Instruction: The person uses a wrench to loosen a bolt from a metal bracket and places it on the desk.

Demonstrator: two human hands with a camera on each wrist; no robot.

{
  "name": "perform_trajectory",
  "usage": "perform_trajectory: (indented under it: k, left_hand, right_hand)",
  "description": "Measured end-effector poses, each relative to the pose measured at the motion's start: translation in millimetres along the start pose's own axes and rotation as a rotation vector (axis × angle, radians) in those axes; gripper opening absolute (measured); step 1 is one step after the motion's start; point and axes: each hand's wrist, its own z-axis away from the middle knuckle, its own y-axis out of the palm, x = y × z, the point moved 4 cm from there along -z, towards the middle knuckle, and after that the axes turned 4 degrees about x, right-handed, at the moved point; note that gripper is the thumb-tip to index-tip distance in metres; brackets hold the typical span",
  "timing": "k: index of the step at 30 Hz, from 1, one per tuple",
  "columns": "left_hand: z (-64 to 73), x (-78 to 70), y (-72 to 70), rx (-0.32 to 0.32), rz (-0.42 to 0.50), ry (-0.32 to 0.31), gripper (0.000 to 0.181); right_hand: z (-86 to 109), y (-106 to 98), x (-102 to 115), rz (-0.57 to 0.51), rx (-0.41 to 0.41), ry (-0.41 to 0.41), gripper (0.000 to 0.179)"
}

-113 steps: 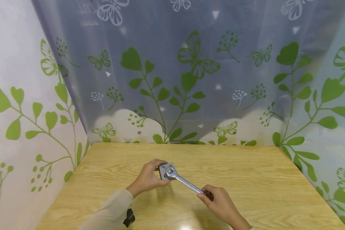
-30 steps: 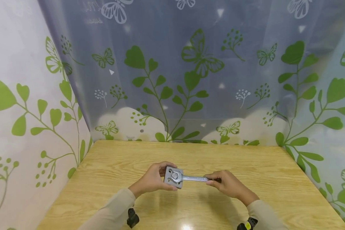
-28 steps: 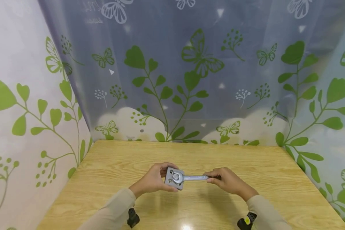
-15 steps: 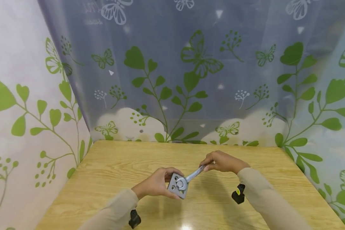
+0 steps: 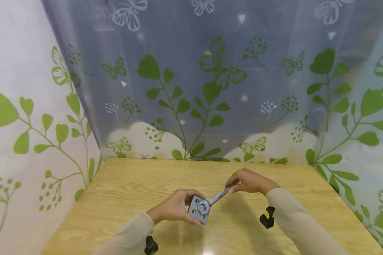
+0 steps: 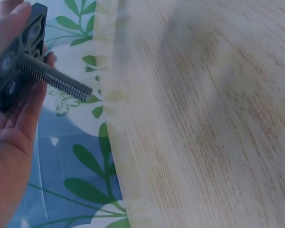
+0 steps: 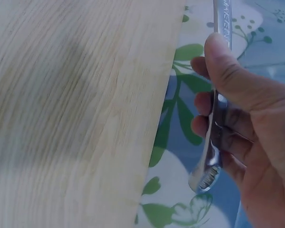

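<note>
Wrench [image 5: 219, 196] around bolt head [image 5: 201, 208], above table [image 5: 131, 187]

Wrench [image 5: 219, 196]: smooth metal (glossy)

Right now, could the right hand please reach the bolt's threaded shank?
Probably not without letting go: the right hand grips the wrench, though nothing visible crowds the threaded shank jutting from the plate.

There's lettering [image 7: 226, 19] along the wrench [image 5: 220, 196], cropped in the right wrist view, no full word legible! And behind the wrench, high to its left, pale script [image 5: 103, 12] on the curtain [image 5: 191, 83], too faint to read!
</note>
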Motion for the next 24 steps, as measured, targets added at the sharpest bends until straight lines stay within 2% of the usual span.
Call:
perform_trajectory:
  k: [6,12,18,24]
  left_hand:
    - [3.5,8.9,-11.5,-0.135,-0.052,-0.029,0.061]
    - [7.4,14.0,-22.6,-0.295,-0.101,-0.066,0.063]
    - [7.4,17.0,-27.1,-0.443,-0.152,-0.100,0.065]
    - [7.2,18.3,-28.4,-0.546,-0.172,-0.124,0.064]
  right_hand:
    - [22.3,3.8,-19.2,-0.067,-0.161,0.029,0.026]
    - [40.5,24.7,-22.7,-0.157,-0.251,0.090,0.032]
    - [47.1,51.9,-3.5,-0.204,-0.383,0.181,0.037]
    - [44.7,73.5,23.4,-0.185,-0.522,0.277,0.032]
